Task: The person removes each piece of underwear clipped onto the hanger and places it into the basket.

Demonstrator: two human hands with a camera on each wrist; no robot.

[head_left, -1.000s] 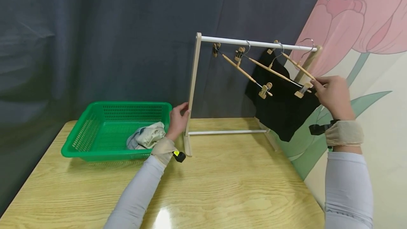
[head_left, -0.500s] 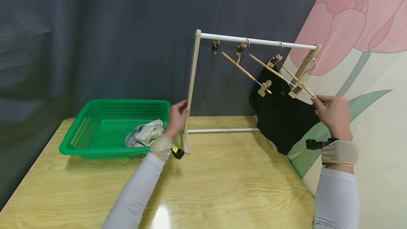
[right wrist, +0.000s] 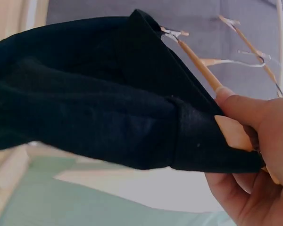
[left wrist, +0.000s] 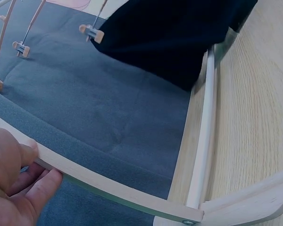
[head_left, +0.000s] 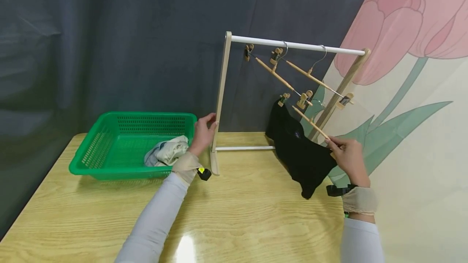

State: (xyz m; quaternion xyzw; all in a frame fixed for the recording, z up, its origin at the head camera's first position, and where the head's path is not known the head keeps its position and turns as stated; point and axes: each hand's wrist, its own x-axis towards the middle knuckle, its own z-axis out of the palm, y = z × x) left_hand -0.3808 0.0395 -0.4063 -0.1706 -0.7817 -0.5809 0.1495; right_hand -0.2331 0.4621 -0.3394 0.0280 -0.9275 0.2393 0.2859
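Note:
In the head view my right hand [head_left: 351, 157] pinches one end of a wooden clip hanger [head_left: 310, 123], off the rack and in front of it. A black garment [head_left: 300, 155], shorts by its look, hangs from the hanger's clips; its waistband shows in the right wrist view. My left hand [head_left: 204, 135] holds the left upright [head_left: 222, 92] of a small clothes rack, thumb and fingers on either side of the wood [left wrist: 108, 186]. Two bare clip hangers [head_left: 279, 78] hang from the white top rail [head_left: 256, 42].
Left of the rack stands a green plastic basket [head_left: 109, 171] with a crumpled pale cloth [head_left: 172, 151] inside. All stands on a wooden table [head_left: 256, 218]. A dark curtain [head_left: 146, 44] closes off the back, and a wall with painted tulips [head_left: 396, 31] borders the right.
My right hand has taken the hanger with the black garment off the rail, moving it down and left towards me. The left hand has stayed on the upright.

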